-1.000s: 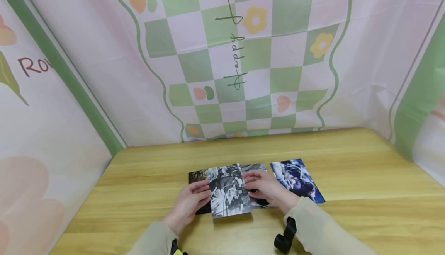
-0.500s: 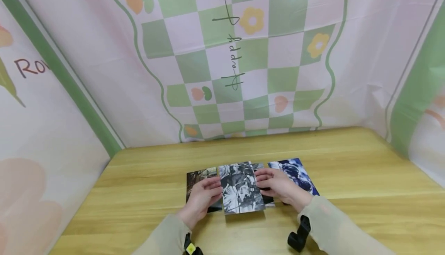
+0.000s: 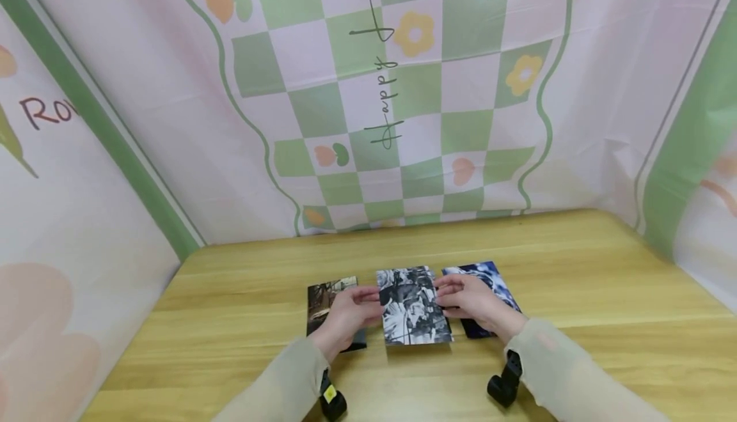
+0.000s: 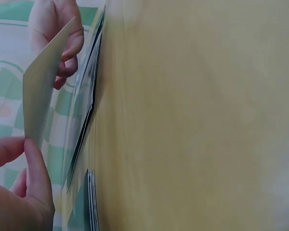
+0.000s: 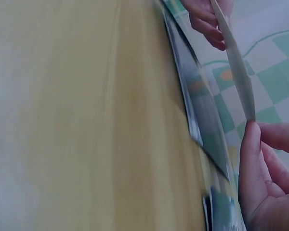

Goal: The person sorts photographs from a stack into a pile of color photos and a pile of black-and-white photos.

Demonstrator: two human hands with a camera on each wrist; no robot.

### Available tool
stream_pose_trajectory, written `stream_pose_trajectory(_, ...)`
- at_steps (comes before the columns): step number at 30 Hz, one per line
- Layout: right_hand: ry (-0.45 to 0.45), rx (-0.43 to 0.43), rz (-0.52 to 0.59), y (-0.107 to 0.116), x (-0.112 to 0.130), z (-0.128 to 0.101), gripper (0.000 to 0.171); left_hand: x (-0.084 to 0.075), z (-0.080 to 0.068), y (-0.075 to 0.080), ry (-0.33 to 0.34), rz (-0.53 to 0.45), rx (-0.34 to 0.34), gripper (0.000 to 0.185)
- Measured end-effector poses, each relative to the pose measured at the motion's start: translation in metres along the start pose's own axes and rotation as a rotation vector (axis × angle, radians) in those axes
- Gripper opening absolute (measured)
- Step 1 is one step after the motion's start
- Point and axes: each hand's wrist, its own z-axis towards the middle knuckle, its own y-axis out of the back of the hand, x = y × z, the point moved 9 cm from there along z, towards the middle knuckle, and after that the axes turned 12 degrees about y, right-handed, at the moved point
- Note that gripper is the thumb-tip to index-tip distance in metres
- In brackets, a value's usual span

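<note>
Wooden table (image 3: 576,268), checked pink-green backdrop (image 3: 403,89), black-and-white photo (image 3: 413,305) lifted above table centre, long axis running away from the person, left hand (image 3: 345,313) and right hand (image 3: 469,300) pinching its side edges, dark photo (image 3: 324,294) left, blue photo (image 3: 489,281) right.

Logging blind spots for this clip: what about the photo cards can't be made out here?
- Black-and-white card: print too small in head view; wrist views show only its pale back.
- Dark card: near half hidden by left hand.
- Blue card: partly covered by right hand.
- Cards on the table: edge-on and blurred in wrist views.
</note>
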Motion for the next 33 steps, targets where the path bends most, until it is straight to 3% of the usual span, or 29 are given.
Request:
stream_pose_trajectory(15, -0.008, -0.001, -0.107, 0.011, -0.002, 0.002, 0.037, 0.003, 0.009, -0.013, 0.026, 0.089, 0.024, 0.051)
stream_pose_trajectory(25, -0.027, -0.009, -0.140, 0.009, -0.003, 0.004, 0.034, 0.001, 0.011, -0.014, 0.025, 0.130, -0.007, 0.051)
stream_pose_trajectory(33, -0.030, -0.045, -0.202, 0.008, 0.000, 0.007, 0.033, -0.001, 0.011, -0.015, 0.021, 0.188, -0.074, 0.050)
